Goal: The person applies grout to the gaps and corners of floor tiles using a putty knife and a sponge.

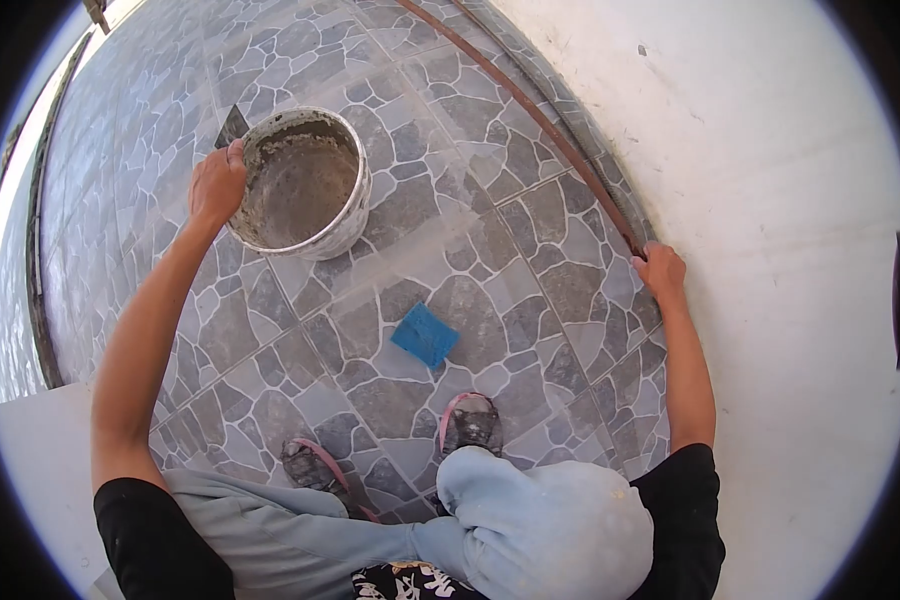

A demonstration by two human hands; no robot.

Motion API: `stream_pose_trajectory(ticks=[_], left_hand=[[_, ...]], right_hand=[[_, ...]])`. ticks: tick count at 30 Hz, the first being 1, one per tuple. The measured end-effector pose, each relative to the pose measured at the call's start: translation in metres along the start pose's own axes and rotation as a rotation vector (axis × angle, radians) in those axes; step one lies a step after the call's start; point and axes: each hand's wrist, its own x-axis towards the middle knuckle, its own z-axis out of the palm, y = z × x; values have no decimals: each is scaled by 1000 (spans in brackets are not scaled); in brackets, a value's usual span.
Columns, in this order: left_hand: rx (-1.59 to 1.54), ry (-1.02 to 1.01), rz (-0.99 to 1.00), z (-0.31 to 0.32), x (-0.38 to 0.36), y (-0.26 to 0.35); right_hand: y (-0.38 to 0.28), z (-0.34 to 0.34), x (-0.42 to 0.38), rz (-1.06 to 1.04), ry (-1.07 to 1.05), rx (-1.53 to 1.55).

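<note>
My left hand [218,186] is closed at the left rim of a white bucket [355,215], its thumb over the edge. Grey, wet-looking mortar [305,190] fills the inside, with crusted smears around the upper wall. A dark triangular blade [233,127], like that of a trowel, juts out just beyond my left fingers; any handle is hidden. Down by the wall, my right hand [662,270] grips the near end of a long, thin reddish-brown bar [530,105], which runs away from me over the floor. On the tiles between my hands lies a blue sponge-like pad [425,336].
A white wall [770,250] rises close on my right. Stone-patterned tiles [450,240] cover the floor. My feet in pink-strapped sandals [470,422] are just behind the blue pad. At far left runs a dark edge [38,220], with a pale block [45,440] nearer me.
</note>
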Motion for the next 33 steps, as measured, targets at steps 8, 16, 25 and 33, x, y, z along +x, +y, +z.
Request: stream_pose_trajectory(ticks=[8, 16, 25, 33], left_hand=[[33, -29, -49, 0, 4, -2], [44, -23, -14, 4, 8, -7], [37, 10, -29, 5, 8, -4], [-9, 8, -27, -3, -1, 6]], right_hand=[[-233, 7, -105, -536, 105, 532], [-229, 58, -173, -471, 123, 591], [-216, 74, 44, -491, 525, 391], [-349, 89, -68, -604, 380, 543]])
